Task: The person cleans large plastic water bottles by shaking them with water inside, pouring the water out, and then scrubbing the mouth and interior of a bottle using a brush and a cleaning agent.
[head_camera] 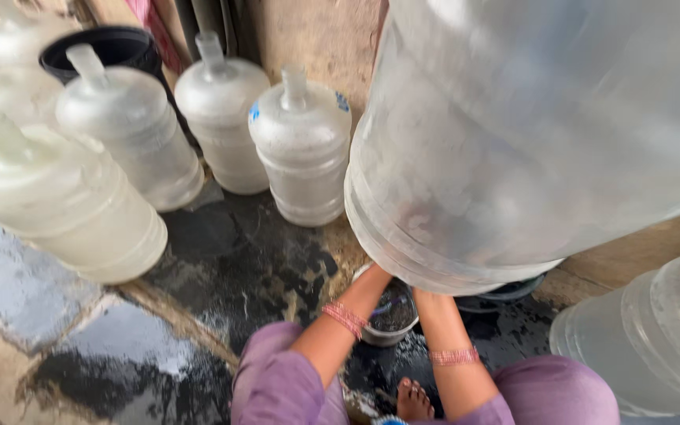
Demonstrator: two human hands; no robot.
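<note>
Both hands, left hand (378, 277) and right hand (426, 297), under big jug (513, 142), lifting it over bowl (391, 315); fingers hidden, grip unclear. Next needs steady support.

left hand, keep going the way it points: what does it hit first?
Probably the big water jug held overhead. The left hand points up and forward, its fingers already hidden under the jug's lower end. The small metal bowl sits below the forearm, off that line.

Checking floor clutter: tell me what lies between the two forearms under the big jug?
In the head view, a small metal bowl sits on the wet floor between them, below the big jug.
</note>
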